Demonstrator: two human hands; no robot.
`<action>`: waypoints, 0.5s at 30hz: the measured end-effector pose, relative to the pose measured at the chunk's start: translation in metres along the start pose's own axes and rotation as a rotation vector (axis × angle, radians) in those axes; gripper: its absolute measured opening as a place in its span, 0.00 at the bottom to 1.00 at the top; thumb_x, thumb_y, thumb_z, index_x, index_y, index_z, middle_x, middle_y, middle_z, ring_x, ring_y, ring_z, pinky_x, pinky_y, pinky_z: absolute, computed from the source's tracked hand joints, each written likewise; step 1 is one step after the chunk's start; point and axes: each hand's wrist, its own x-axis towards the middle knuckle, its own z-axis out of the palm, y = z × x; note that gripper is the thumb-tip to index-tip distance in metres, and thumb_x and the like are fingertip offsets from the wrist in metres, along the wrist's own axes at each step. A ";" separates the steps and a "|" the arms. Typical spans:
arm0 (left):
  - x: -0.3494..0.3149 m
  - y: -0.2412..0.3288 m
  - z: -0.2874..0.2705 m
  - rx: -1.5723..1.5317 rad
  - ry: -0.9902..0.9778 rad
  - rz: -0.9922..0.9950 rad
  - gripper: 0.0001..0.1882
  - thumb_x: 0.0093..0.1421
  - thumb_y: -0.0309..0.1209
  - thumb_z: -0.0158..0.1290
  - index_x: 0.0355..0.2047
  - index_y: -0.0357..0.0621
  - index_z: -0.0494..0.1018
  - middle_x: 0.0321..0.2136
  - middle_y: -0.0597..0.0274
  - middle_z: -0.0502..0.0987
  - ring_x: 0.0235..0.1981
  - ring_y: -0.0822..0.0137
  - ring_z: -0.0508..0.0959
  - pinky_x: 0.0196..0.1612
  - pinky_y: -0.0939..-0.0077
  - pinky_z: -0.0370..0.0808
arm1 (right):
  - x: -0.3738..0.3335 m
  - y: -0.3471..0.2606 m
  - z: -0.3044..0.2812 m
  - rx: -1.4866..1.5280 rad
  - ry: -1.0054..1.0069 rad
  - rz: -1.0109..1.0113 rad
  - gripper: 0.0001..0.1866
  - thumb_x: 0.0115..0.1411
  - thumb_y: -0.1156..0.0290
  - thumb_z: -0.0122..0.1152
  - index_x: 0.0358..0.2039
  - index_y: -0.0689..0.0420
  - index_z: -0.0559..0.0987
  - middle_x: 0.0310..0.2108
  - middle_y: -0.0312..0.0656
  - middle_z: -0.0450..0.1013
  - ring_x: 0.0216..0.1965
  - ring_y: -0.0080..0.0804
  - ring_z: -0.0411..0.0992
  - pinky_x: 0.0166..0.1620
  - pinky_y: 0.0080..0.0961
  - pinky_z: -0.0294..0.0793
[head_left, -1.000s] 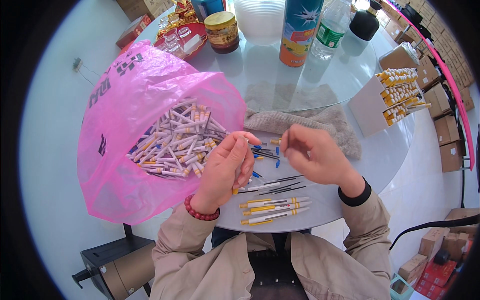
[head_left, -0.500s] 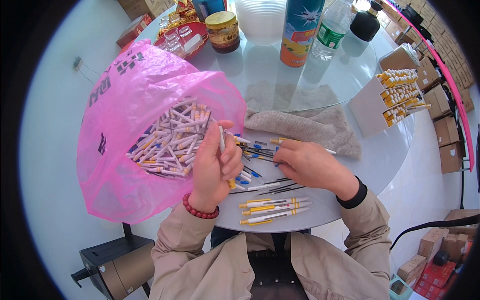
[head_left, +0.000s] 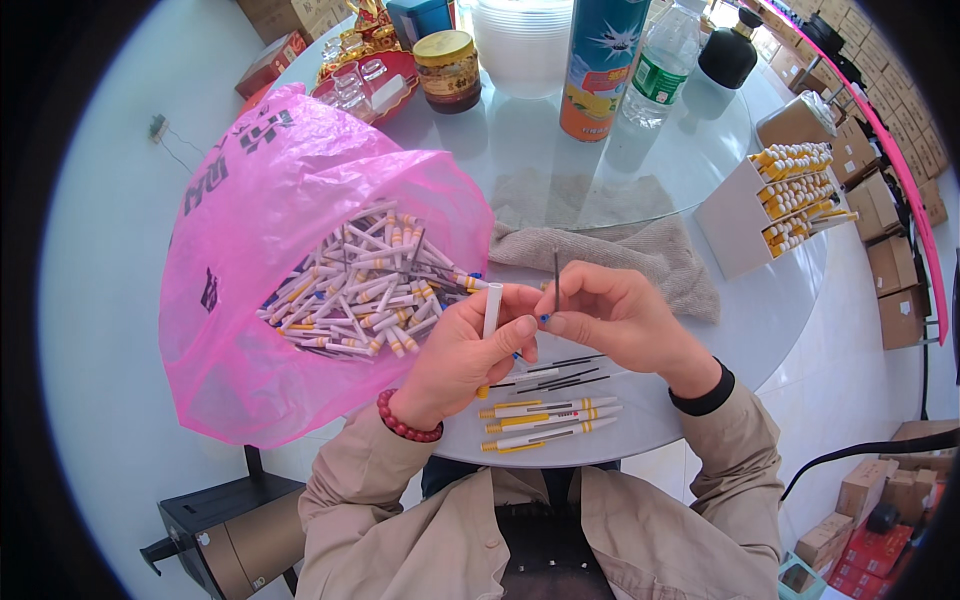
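Observation:
My left hand [head_left: 465,355] is closed round a white pen barrel [head_left: 492,312], its open end pointing up and a yellow end showing below the fingers. Just right of it, my right hand [head_left: 630,325] pinches a thin dark pen refill [head_left: 557,272] upright; something small and blue shows at its lower end. Three white-and-yellow pens [head_left: 550,425] lie side by side near the table's front edge. Between them and my hands are several loose dark refills [head_left: 570,381]. Left of my hands, an open pink plastic bag [head_left: 240,240] holds a heap of white pen barrels [head_left: 355,290].
A grey cloth [head_left: 600,240] lies beyond my hands. On the right stands a white box [head_left: 735,230] with rows of yellow-and-white pens. A spray can [head_left: 603,80], a plastic bottle [head_left: 660,70], a lidded jar [head_left: 446,75] and a red tray [head_left: 400,102] stand at the back.
My right hand has lifted a refill off the table and come left towards my left hand. My left hand has moved right and lower, still holding the barrel.

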 end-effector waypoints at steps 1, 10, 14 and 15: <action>0.000 -0.001 0.001 0.024 0.011 0.015 0.12 0.63 0.31 0.52 0.45 0.40 0.70 0.31 0.63 0.74 0.20 0.82 0.67 0.16 0.90 0.57 | 0.000 0.002 0.001 -0.013 -0.003 -0.008 0.06 0.59 0.75 0.61 0.36 0.59 0.75 0.28 0.27 0.68 0.30 0.11 0.64 0.33 0.11 0.65; 0.002 -0.005 -0.004 0.013 -0.014 -0.027 0.08 0.64 0.32 0.51 0.39 0.42 0.69 0.27 0.63 0.73 0.18 0.82 0.65 0.16 0.90 0.56 | -0.001 -0.005 0.003 -0.052 0.118 -0.050 0.07 0.59 0.74 0.61 0.37 0.61 0.75 0.31 0.30 0.71 0.31 0.12 0.67 0.35 0.12 0.68; 0.002 -0.007 -0.002 0.029 0.009 -0.032 0.09 0.64 0.33 0.51 0.39 0.40 0.69 0.29 0.64 0.73 0.22 0.82 0.67 0.17 0.89 0.57 | -0.001 -0.010 -0.002 0.052 0.203 -0.107 0.08 0.59 0.73 0.61 0.37 0.62 0.74 0.32 0.32 0.73 0.34 0.13 0.69 0.37 0.13 0.71; 0.002 -0.007 -0.002 0.028 0.003 -0.036 0.10 0.64 0.33 0.51 0.39 0.40 0.69 0.29 0.64 0.73 0.22 0.82 0.67 0.17 0.89 0.57 | -0.001 -0.010 -0.002 0.044 0.191 -0.093 0.08 0.60 0.73 0.61 0.37 0.62 0.74 0.32 0.32 0.73 0.34 0.13 0.70 0.37 0.13 0.71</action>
